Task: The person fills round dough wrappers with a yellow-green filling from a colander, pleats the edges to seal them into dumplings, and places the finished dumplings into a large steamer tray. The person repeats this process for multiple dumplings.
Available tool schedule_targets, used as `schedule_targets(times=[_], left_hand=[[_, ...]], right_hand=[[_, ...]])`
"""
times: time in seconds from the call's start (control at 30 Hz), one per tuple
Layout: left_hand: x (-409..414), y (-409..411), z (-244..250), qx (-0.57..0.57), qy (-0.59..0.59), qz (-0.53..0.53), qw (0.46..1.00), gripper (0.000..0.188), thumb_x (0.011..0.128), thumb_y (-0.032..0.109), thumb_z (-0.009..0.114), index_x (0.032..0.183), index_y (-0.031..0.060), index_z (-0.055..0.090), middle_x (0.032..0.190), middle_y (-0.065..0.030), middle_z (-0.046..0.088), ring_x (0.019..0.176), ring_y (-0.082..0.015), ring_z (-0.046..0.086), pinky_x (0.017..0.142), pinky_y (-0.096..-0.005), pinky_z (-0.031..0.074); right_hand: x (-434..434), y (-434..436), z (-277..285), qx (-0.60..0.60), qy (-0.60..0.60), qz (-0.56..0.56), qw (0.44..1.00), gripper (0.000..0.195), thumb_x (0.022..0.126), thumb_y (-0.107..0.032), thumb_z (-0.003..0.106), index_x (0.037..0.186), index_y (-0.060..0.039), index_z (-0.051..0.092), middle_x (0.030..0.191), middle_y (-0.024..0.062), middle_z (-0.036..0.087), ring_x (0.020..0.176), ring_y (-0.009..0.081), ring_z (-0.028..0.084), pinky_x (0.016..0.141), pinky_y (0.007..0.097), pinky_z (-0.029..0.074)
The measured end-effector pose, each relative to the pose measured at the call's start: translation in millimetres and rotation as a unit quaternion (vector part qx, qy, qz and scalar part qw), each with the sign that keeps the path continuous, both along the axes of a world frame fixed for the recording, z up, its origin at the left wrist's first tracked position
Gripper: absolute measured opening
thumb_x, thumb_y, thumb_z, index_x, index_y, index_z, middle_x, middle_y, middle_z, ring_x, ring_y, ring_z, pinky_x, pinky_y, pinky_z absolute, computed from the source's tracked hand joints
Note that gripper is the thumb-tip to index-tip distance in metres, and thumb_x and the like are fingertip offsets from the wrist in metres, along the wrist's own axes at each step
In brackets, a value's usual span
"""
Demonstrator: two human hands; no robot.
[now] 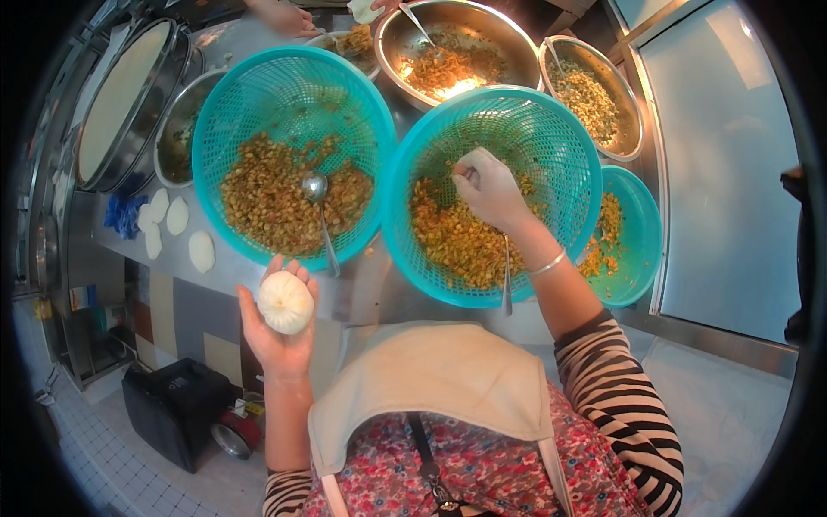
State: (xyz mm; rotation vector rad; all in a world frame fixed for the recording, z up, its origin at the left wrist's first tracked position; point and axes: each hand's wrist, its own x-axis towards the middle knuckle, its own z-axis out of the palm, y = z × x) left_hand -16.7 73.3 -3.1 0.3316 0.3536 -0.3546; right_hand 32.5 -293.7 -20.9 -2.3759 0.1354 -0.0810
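On the upturned palm of my left hand (279,336) rests a pleated round dough bun (285,302), its gathered top facing up. My right hand (486,187) hovers over the right turquoise plastic colander (568,187), its fingers curled in; whether something small is between them cannot be told. Chopped yellow-orange filling (452,242) lies in that colander with a metal spoon (507,284). The left turquoise colander (210,142) holds a browner chopped filling (271,200) and another metal spoon (314,187). Several flat dough rounds (201,251) lie on the metal counter at the left.
Steel bowls of filling (404,77) (636,129) stand behind the colanders, and a smaller turquoise bowl (649,258) at the right. Stacked round steamers (123,110) are at the far left. Across the counter are another person's hands (284,18). A glass panel (723,181) borders the right.
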Motion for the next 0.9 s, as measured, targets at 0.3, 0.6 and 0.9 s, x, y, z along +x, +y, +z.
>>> schedule_targets(times=[0.3,0.6,0.9], left_hand=[[9,-7,1,-0.035,-0.018,-0.055,0.998,0.064,0.107,0.050,0.039,0.144,-0.0013,0.044,0.133,-0.0236,0.060,0.124,-0.0371,0.059,0.108,-0.0509,0.047],[9,-9,5,-0.022,-0.018,-0.084,0.996,0.063,0.106,0.050,0.040,0.141,-0.0018,0.047,0.130,-0.0228,0.062,0.119,-0.0362,0.062,0.106,-0.0507,0.049],[-1,2,12,0.027,0.013,-0.049,0.998,0.063,0.106,0.051,0.041,0.141,-0.0021,0.047,0.127,-0.0213,0.064,0.114,-0.0349,0.064,0.102,-0.0492,0.052]], right_hand=[[-53,8,25,0.369,0.144,-0.002,0.918,0.018,0.093,-0.017,0.064,0.097,0.0005,0.063,0.086,0.0004,0.059,0.076,0.0070,0.051,0.066,0.0241,0.043],[-61,35,-4,0.012,-0.067,0.041,0.997,0.007,0.080,-0.007,0.070,0.085,-0.0036,0.067,0.098,0.0132,0.061,0.100,0.0343,0.059,0.086,0.0421,0.050],[-23,71,-18,-0.211,-0.033,0.078,0.974,0.009,0.080,-0.007,0.065,0.086,-0.0026,0.068,0.107,0.0147,0.063,0.108,0.0329,0.059,0.086,0.0447,0.053]])
